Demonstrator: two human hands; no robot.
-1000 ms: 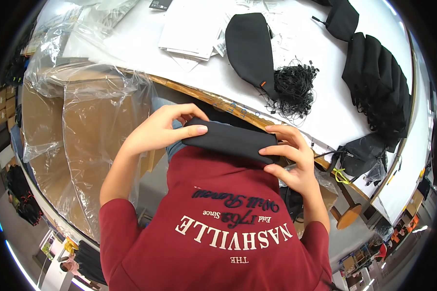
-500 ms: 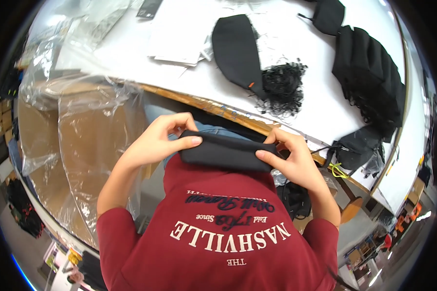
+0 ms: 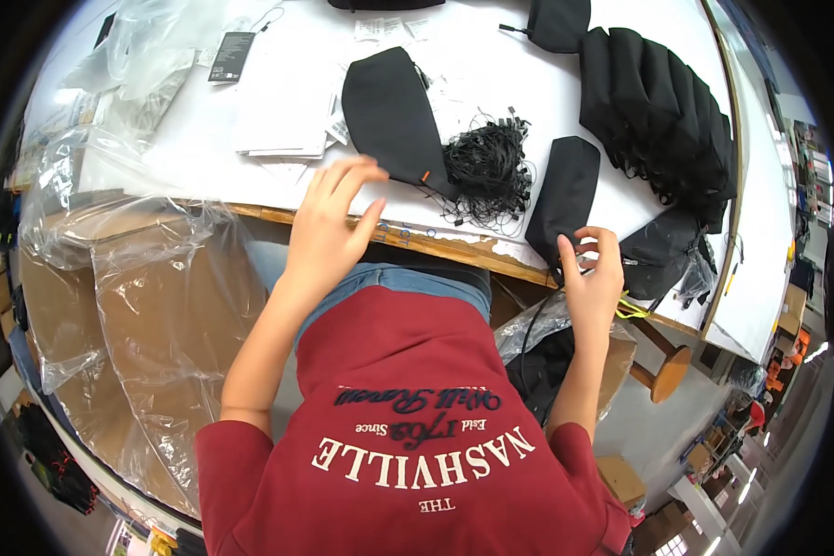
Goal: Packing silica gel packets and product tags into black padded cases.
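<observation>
My left hand point(image 3: 334, 218) is raised over the table's front edge, fingers spread, with nothing in it. It is nearest to a flat black fabric piece point(image 3: 394, 116) with a small orange tab. At the right, my right hand point(image 3: 593, 273) has its fingers bent and apart. Its thumb is beside the lower end of a folded black fabric pouch point(image 3: 565, 190), which lies lengthwise on the tabletop; whether they touch is hard to see. Between the two black pieces is a tangled heap of thin black strings point(image 3: 486, 171).
Several black pouches point(image 3: 653, 107) stand in a row at the right, a black bag point(image 3: 663, 250) below them. White papers point(image 3: 283, 120) and a black hang tag point(image 3: 232, 56) lie on the left. Clear plastic point(image 3: 157, 315) covers a cardboard box beside me. A wooden stool point(image 3: 669, 372) stands at right.
The black pouch, held in both hands at my waist before, now lies on the table at right. My left hand has moved up and opened; my right hand has loosened beside the pouch.
</observation>
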